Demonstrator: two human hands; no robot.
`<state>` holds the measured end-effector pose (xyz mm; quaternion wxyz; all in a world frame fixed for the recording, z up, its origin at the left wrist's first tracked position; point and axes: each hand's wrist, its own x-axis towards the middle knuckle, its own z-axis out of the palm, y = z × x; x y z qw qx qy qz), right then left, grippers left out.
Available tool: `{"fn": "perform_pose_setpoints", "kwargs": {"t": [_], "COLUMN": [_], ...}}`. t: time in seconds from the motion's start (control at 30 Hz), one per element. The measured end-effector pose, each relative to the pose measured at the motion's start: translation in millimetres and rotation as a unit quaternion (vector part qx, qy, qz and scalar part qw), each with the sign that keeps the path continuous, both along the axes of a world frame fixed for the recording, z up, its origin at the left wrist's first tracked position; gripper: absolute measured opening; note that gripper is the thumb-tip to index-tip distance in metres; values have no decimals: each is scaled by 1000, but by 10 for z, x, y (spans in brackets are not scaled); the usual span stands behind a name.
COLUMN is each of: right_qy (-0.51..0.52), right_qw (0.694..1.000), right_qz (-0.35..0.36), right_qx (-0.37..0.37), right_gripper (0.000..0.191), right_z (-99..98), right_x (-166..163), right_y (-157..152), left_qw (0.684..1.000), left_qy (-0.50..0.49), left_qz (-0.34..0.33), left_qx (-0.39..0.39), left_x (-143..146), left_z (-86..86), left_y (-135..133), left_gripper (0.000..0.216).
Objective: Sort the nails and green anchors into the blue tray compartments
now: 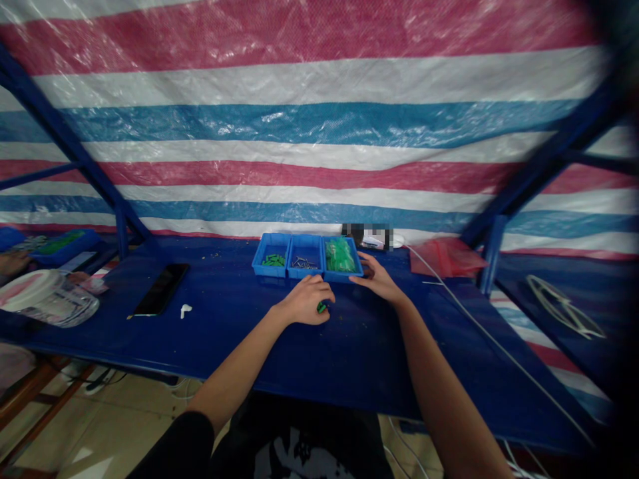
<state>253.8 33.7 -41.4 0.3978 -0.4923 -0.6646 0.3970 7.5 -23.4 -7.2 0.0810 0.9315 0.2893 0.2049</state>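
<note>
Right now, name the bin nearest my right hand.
The rightmost blue bin, holding a green bag, beside the right hand; the middle bin and left bin sit farther.

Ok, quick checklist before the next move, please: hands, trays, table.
Left hand on the green piece: ok; grip firmness cannot tell.
Right hand touching the right tray: ok.
Green parts inside the left tray: ok.
Metal pins in the middle tray: count cannot tell.
Loose specks on the table near the hands: not ok.
</note>
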Motion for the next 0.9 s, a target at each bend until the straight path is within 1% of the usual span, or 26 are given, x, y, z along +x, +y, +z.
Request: {"fn": "perform_pose_setpoints", "kwargs": {"t": [0.13,0.23,0.5,0.73,0.9], "right_qy": [2,4,10,10,0], "right_qw": [1000,1000,1000,1000,1000], "right_qz": [0,1,-3,1,-3], "right_qx": [1,1,-9,-6,1], "right_gripper": [80,80,80,80,79], "right_z": [19,24,34,27,22], "right_x": [-11,-18,-21,-19,-15], "right_y": [-11,-15,-21,-17,-12], "left_qw": [999,998,999,997,993], "left_qy": [30,28,2,-24,-77], "left_qz": [-7,-2,-11,-20,-19], "left_qx": [-43,-52,-53,-69,-88], "left_x": [-40,-48,-42,-27,-14], "left_z": [5,-19,-80,-110,-145], "left_y": [13,27,75,91,109], "left_gripper": [20,19,15,16,17]}}
